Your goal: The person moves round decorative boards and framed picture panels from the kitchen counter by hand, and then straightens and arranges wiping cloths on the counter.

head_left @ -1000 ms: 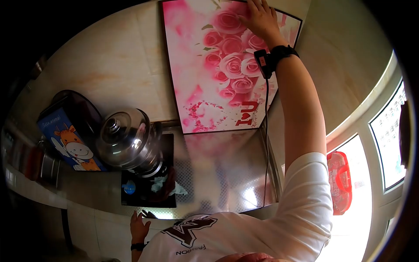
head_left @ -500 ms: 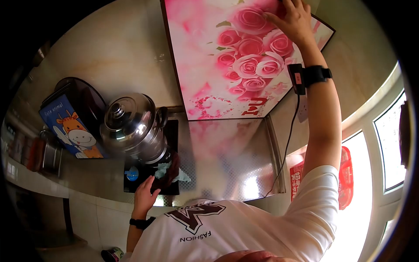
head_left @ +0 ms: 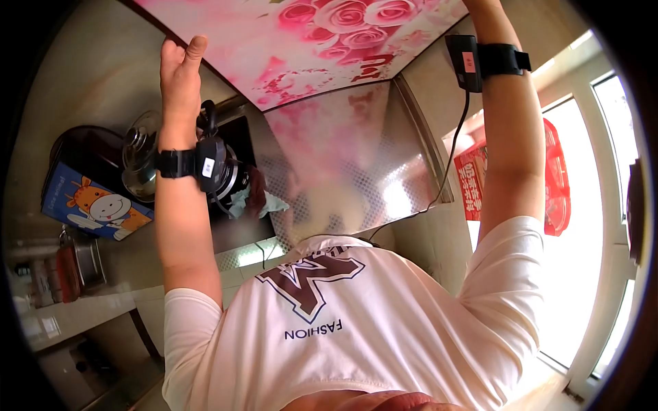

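Observation:
My left hand is raised at the left edge of a large panel printed with pink roses. Its thumb stands apart from the fingers, which look foreshortened; whether it touches the panel is unclear. Only the base of my right hand shows at the top edge, near the panel's right side; its fingers are out of frame. The panel leans over a shiny metal counter. Behind my left forearm, a glass-lidded pot is partly hidden.
A blue box with a cartoon giraffe stands at the left, beside a dark round object. A dark red and pale green cloth lies near the pot. At the right are a red package and a window.
My left hand has risen from beside the counter's front to the panel's left edge. My right hand has mostly left the frame at the top. The view has shifted, and the panel appears higher.

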A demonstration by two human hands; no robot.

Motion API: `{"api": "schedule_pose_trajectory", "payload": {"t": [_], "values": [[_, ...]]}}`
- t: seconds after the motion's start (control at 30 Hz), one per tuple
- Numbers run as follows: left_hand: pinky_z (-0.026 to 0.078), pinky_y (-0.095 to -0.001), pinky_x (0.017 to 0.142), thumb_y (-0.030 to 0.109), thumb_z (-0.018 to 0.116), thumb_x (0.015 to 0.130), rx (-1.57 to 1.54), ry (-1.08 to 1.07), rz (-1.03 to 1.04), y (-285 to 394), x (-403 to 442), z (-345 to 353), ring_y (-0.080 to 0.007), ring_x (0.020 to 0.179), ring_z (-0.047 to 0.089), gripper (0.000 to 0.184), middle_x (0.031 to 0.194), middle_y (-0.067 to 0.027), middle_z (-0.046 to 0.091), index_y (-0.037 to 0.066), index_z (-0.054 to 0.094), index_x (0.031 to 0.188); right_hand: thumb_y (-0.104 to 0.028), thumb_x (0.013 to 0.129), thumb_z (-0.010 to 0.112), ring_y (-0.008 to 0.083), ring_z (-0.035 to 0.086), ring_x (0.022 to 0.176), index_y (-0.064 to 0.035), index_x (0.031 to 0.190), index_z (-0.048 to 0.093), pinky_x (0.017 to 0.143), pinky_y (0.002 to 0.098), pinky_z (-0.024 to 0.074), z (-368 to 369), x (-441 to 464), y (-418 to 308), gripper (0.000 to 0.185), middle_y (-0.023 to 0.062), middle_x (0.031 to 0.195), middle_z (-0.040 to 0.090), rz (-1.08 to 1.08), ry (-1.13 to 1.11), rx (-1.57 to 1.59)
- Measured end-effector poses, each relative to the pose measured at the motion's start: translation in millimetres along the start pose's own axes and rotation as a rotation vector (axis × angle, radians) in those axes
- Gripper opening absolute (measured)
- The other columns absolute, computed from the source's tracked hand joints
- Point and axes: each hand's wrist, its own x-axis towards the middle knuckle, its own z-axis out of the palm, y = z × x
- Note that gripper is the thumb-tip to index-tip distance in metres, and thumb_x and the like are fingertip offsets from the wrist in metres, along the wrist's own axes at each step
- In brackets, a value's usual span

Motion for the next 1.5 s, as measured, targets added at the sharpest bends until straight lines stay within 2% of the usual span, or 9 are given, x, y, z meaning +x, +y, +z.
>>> {"api": "schedule_pose_trajectory", "payload": {"t": [0.17, 0.27, 0.43, 0.53, 0.73, 0.77, 0.87, 1.27, 1.5], "values": [[0.045, -0.0295, 0.092, 0.016, 0.080, 0.081, 0.015, 0.102, -0.033, 4, -10, 18, -0.0156, 0.099, 0.059, 0.039, 0.107, -0.0078, 0.066, -0.006, 0.065, 0.109, -0.036, 0.076, 0.082, 0.0361, 0.016, 0.145, 0.0045, 0.151, 0.010, 0.117, 0.0393, 0.0180, -5, -52, 36, 0.112, 0.0282, 0.155, 0.015, 0.485, 0.022, 0.352], [0.044, -0.0311, 0.095, 0.012, 0.081, 0.080, -0.081, 0.194, -0.052, 10, -38, 24, -0.0172, 0.103, 0.058, 0.044, 0.113, -0.0086, 0.064, -0.008, 0.062, 0.114, -0.033, 0.077, 0.082, 0.0334, 0.020, 0.144, 0.0074, 0.150, 0.009, 0.117, 0.0379, 0.0177, -13, -82, 50, 0.111, 0.0267, 0.154, 0.021, 0.645, -0.031, 0.572], [0.044, -0.0358, 0.098, 0.018, 0.077, 0.084, -0.210, 0.293, 0.007, 41, -71, 28, -0.0206, 0.108, 0.057, 0.049, 0.120, -0.0099, 0.061, -0.008, 0.058, 0.120, -0.022, 0.084, 0.075, 0.0292, 0.039, 0.135, 0.0024, 0.149, 0.018, 0.111, 0.0360, 0.0323, -15, -108, 52, 0.090, 0.0224, 0.145, 0.038, 0.750, 0.016, 0.932], [0.045, -0.0388, 0.099, 0.028, 0.074, 0.087, -0.157, 0.354, -0.009, 59, -86, 26, -0.0222, 0.112, 0.056, 0.055, 0.123, -0.0108, 0.058, -0.007, 0.054, 0.124, -0.031, 0.095, 0.062, 0.0226, 0.053, 0.120, 0.0009, 0.140, 0.042, 0.101, 0.0318, 0.0406, -19, -136, 59, 0.059, 0.0126, 0.132, 0.055, 1.092, -0.367, 0.972], [0.046, -0.0390, 0.099, 0.034, 0.074, 0.086, -0.099, 0.411, 0.019, 61, -101, 7, -0.0218, 0.112, 0.055, 0.058, 0.122, -0.0104, 0.058, -0.007, 0.055, 0.123, -0.038, 0.096, 0.059, 0.0195, 0.058, 0.110, 0.0031, 0.132, 0.051, 0.095, 0.0298, 0.0448, 21, -260, 41, 0.055, 0.0114, 0.123, 0.061, 1.535, -0.231, 0.968], [0.046, -0.0390, 0.099, 0.034, 0.074, 0.086, -0.090, 0.421, 0.021, 61, -102, 6, -0.0218, 0.112, 0.055, 0.058, 0.122, -0.0104, 0.058, -0.007, 0.055, 0.123, -0.043, 0.089, 0.067, 0.0262, 0.042, 0.130, -0.0058, 0.136, 0.048, 0.111, 0.0400, 0.0292, 26, -260, 52, 0.063, 0.0095, 0.141, 0.047, 1.474, -0.396, 1.155], [0.047, -0.0390, 0.097, 0.037, 0.075, 0.085, -0.026, 0.412, 0.034, 65, -105, 5, -0.0214, 0.111, 0.055, 0.060, 0.121, -0.0101, 0.057, -0.007, 0.055, 0.122, -0.042, 0.094, 0.062, 0.0191, 0.044, 0.124, 0.0002, 0.133, 0.049, 0.110, 0.0344, 0.0298, 16, -242, 26, 0.059, 0.0060, 0.135, 0.053, 1.376, -0.156, 1.361], [0.038, -0.0425, 0.104, 0.040, 0.067, 0.091, -0.145, 0.553, -0.101, 139, -122, -23, -0.0238, 0.118, 0.051, 0.060, 0.130, -0.0099, 0.053, -0.005, 0.051, 0.128, -0.031, 0.093, 0.064, 0.0193, 0.065, 0.085, 0.0078, 0.112, 0.059, 0.076, 0.0297, 0.0517, -107, -126, -16, 0.044, 0.0125, 0.100, 0.068, 1.485, -0.166, 1.039], [0.036, -0.0431, 0.105, 0.040, 0.064, 0.092, -0.174, 0.540, -0.072, 137, -142, -43, -0.0247, 0.121, 0.048, 0.059, 0.133, -0.0096, 0.052, -0.001, 0.050, 0.132, -0.030, 0.096, 0.062, 0.0190, 0.056, 0.111, 0.0036, 0.115, 0.062, 0.101, 0.0322, 0.0392, -152, -171, -1, 0.038, 0.0098, 0.119, 0.063, 1.428, -0.023, 1.193]]}}
